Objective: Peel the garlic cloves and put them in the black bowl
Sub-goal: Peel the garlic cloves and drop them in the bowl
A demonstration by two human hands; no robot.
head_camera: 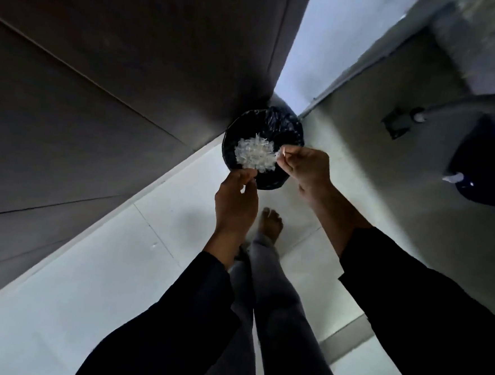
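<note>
A round black container (285, 125), lined with a crinkled black plastic bag, stands on the floor in a corner. A heap of white garlic skins (254, 154) lies inside it. My left hand (235, 204) hovers over its near rim, fingers curled around a small white piece that looks like a garlic clove (244, 188). My right hand (308, 165) is above the container's right edge and pinches a thin white scrap of skin (280, 154) between fingertips. Both arms wear dark sleeves.
A dark cabinet front (99, 103) rises on the left. The floor (103, 265) is pale tile. My bare foot (271, 224) and grey trouser legs are below the hands. A dark blue rounded object (488, 157) sits at the right by the grey wall.
</note>
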